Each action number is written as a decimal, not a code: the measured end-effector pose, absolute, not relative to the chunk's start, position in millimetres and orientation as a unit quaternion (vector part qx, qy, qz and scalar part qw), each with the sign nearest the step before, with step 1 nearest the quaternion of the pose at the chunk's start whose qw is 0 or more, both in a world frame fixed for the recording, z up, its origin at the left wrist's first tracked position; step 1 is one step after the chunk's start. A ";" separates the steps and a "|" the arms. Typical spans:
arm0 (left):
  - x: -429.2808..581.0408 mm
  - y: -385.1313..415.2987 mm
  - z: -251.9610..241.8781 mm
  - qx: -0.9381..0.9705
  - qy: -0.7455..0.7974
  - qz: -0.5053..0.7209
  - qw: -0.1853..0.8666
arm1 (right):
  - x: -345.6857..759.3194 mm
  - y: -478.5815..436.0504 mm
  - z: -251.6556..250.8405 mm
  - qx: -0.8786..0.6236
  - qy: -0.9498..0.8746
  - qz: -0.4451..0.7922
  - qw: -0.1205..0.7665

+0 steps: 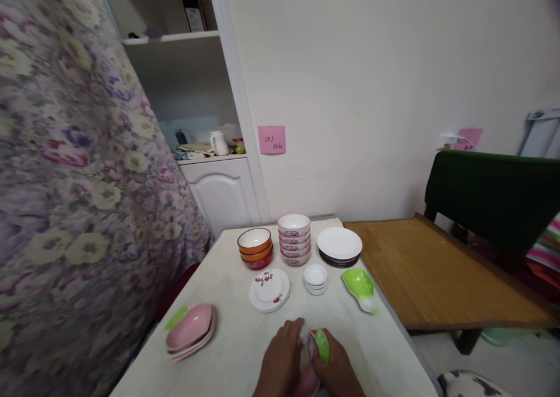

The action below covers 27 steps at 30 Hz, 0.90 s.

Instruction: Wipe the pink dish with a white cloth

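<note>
At the table's near edge my left hand (282,356) is closed on a crumpled whitish cloth (306,340), which it presses against a pink dish (308,382). My right hand (338,363) grips the same dish by its bright green leaf-shaped end (322,345). Most of this dish is hidden by the hands and the cloth. To the left lie stacked pink dishes (190,327), with a green leaf-shaped tip (176,318) showing beside them. Ahead of my hands are white floral plates (269,291) and small white saucers (315,275). A green-and-white leaf-like dish (360,289) lies to the right.
Along the table's back stand orange and red bowls (255,248), a tall stack of patterned bowls (294,239) and white plates over dark ones (339,243). A wooden bench (437,269) adjoins the table (236,350) on the right. A floral curtain (87,181) hangs left.
</note>
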<state>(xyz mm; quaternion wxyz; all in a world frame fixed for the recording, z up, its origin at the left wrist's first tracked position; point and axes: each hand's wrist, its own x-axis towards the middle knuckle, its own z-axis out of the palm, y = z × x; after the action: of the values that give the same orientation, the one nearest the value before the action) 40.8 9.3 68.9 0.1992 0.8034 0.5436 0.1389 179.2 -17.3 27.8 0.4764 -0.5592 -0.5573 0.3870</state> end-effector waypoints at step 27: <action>-0.9 -5.9 31.6 0.683 0.567 0.281 0.365 | 222.7 -2.9 24.2 -0.655 -0.488 0.285 0.501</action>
<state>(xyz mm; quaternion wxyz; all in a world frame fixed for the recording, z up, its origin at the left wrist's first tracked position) -0.9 -5.9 31.6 0.3651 0.6830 0.5666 0.2813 222.7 -2.9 24.2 0.5015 -0.6551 -0.4879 0.2853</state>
